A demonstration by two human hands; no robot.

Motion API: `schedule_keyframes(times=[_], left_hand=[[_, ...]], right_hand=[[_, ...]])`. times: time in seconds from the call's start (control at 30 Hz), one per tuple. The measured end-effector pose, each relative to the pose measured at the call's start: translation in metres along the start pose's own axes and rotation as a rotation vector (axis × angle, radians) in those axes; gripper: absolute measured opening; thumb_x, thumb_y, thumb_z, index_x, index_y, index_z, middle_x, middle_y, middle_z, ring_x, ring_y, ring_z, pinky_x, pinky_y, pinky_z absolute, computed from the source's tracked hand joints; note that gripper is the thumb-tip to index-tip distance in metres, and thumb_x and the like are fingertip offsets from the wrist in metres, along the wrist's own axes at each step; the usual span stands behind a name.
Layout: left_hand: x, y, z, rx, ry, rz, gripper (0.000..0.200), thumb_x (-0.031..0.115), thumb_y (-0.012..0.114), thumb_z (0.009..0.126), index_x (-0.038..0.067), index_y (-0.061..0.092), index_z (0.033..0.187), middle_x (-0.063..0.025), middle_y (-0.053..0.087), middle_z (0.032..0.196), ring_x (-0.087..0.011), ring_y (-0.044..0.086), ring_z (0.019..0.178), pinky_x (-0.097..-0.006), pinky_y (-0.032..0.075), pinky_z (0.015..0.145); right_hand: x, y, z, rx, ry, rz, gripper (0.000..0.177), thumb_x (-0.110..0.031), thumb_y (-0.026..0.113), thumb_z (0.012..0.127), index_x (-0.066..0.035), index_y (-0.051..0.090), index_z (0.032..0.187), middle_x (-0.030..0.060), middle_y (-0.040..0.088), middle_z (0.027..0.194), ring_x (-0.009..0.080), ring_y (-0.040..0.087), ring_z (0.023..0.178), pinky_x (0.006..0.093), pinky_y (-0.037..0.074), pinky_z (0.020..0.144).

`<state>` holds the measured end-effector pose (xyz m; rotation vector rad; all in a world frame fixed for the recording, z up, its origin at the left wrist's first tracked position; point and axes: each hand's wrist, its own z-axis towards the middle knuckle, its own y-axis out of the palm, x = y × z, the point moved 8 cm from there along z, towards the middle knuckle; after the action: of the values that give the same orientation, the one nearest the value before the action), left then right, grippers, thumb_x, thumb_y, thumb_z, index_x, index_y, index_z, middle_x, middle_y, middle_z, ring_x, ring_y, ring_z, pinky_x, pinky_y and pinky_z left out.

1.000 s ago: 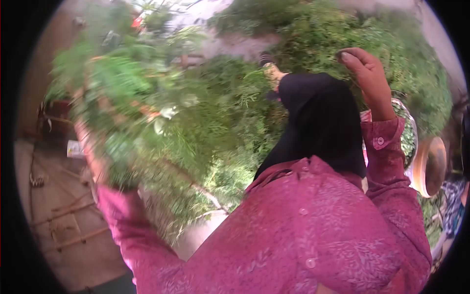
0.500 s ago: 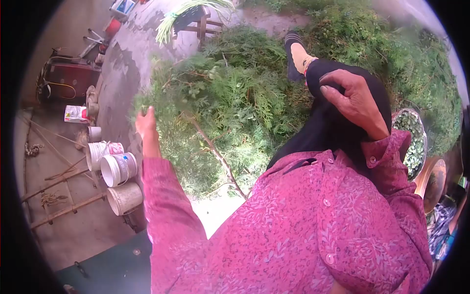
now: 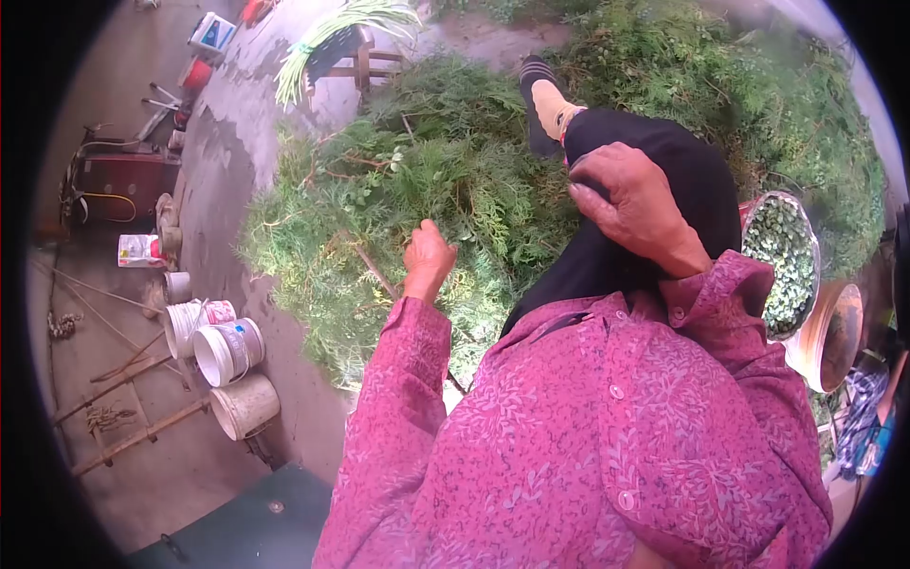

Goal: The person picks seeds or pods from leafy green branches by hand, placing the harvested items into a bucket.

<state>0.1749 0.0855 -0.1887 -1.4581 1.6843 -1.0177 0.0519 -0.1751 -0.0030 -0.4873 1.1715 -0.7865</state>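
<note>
My left hand (image 3: pixel 429 261) is closed above a thick heap of green conifer branches (image 3: pixel 493 180). Its fingers are curled in, and anything inside them is hidden. A bare brown stem (image 3: pixel 377 272) shows in the foliage just left of that hand. Over the bent knee of my black trousers (image 3: pixel 701 156) lies my right hand (image 3: pixel 640 204), loosely curved, with its thumb apart from the fingers and nothing visible between them. Beside that knee stands a container (image 3: pixel 782 266) full of small grey-green pieces.
White buckets (image 3: pixel 229 351) stand at the left near a wooden ladder-like frame (image 3: pixel 142 434). Long green stalks (image 3: pixel 332 38) lie on a small stool at the top. A brownish tub (image 3: pixel 834 337) is at the right, and a dark green surface (image 3: pixel 246 522) at lower left.
My left hand has swung right from the heap's left edge to its middle, its fingers closed. My right hand stays on the knee; the whole view has shifted slightly.
</note>
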Motion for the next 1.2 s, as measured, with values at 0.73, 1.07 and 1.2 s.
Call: schedule_keyframes(times=[0.73, 1.07, 1.2], left_hand=[[-0.011, -0.083, -0.076, 0.055, 0.146, -1.680, 0.014, 0.012, 0.055, 0.084, 0.000, 0.053, 0.078, -0.0123, 0.058, 0.063, -0.0152, 0.049, 0.047, -0.0247, 0.037, 0.043], [0.007, -0.077, -0.081, 0.052, 0.115, -1.698, 0.022, 0.024, 0.050, 0.088, 0.002, 0.050, 0.082, -0.0106, 0.055, 0.062, -0.0165, 0.048, 0.046, -0.0266, 0.035, 0.040], [0.005, -0.073, -0.080, 0.050, 0.098, -1.745, 0.020, 0.022, 0.050, 0.088, 0.003, 0.050, 0.083, -0.0109, 0.055, 0.061, -0.0165, 0.047, 0.045, -0.0268, 0.035, 0.040]], right_hand=[[0.013, 0.027, 0.038, -0.053, 0.344, 0.765, 0.024, -0.014, 0.063, 0.073, 0.003, 0.060, 0.090, 0.0074, 0.060, 0.071, 0.0109, 0.055, 0.065, 0.0255, 0.045, 0.059], [0.007, 0.098, 0.025, -0.202, 0.179, 0.568, 0.035, -0.010, 0.066, 0.075, -0.001, 0.055, 0.107, 0.0052, 0.059, 0.092, 0.0084, 0.053, 0.079, 0.0250, 0.046, 0.068], [0.012, 0.118, 0.018, -0.223, 0.256, 0.846, 0.035, -0.017, 0.067, 0.071, -0.004, 0.058, 0.102, 0.0129, 0.062, 0.087, 0.0183, 0.060, 0.080, 0.0303, 0.047, 0.072]])
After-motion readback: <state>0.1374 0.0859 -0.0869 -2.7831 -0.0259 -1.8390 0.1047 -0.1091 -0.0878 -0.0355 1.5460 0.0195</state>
